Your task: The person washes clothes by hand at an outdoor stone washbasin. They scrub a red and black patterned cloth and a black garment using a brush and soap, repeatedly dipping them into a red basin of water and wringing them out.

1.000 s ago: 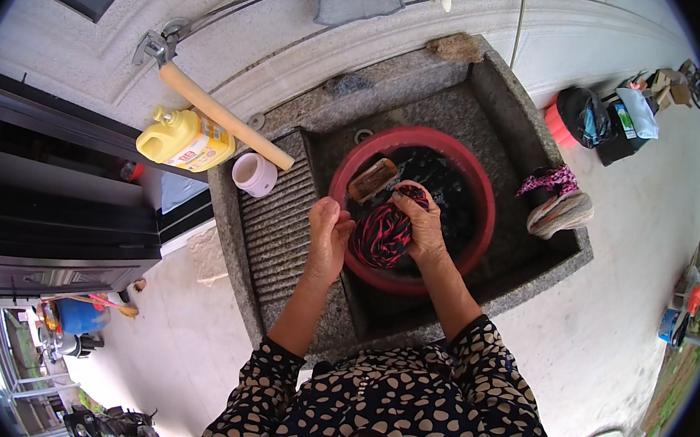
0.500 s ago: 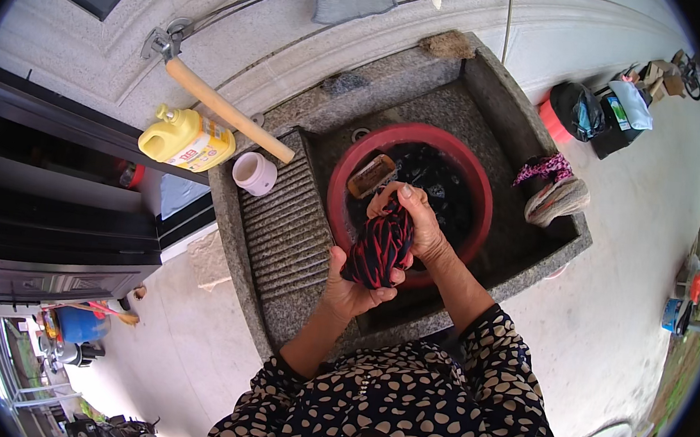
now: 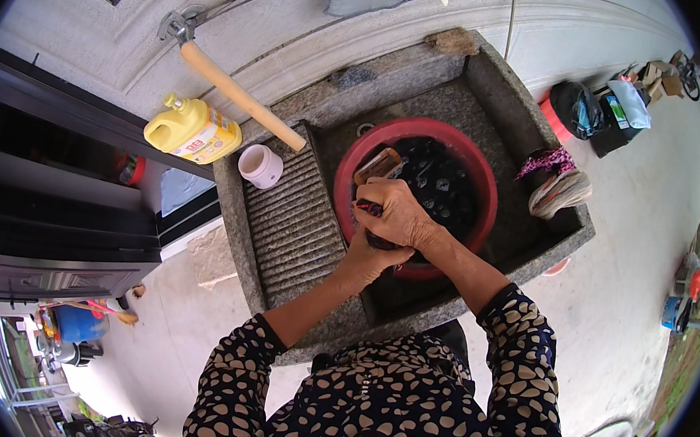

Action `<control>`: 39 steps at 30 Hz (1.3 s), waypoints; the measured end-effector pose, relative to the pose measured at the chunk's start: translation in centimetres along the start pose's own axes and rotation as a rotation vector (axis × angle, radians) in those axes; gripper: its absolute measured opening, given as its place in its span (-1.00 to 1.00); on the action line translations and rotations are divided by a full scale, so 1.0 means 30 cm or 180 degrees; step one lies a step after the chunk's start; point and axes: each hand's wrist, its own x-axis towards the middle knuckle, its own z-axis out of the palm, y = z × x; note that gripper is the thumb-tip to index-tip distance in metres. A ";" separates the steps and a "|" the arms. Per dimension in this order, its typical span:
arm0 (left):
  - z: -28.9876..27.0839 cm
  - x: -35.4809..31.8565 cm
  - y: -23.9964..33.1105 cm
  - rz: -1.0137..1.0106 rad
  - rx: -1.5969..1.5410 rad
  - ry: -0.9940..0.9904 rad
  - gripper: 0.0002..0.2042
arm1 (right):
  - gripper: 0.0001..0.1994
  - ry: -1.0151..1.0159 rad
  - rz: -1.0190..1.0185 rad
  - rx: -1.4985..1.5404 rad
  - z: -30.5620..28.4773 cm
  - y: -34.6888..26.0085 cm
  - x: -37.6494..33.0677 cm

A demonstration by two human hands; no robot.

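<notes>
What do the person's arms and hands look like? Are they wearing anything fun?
The left sleeve and right sleeve match: very dark cloth, covered in cream, pebble-shaped spots. Both stop well short of the hands. The left hand and right hand are bare, with no gloves.

This looks like a washing spot outside a home. In the middle is a big stone sink — it has a bumpy scrubbing board built in, and a red tub of water sits inside. A pale wall runs along the top, and green grass shows at the far right edge.
</notes>
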 end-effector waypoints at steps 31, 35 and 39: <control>-0.089 -0.160 0.086 0.0278 -0.0779 -0.0656 -0.72 | -0.72 0.0036 -0.0008 -0.0735 0.029 -0.259 0.083; -0.065 -0.127 0.057 0.0879 -0.0279 0.0109 -0.71 | -0.78 0.0015 -0.0033 -0.1508 0.059 -0.256 0.091; -0.054 -0.049 0.010 0.1281 0.0355 0.0550 -0.63 | -0.81 0.0232 0.0198 -0.1706 0.088 -0.201 0.069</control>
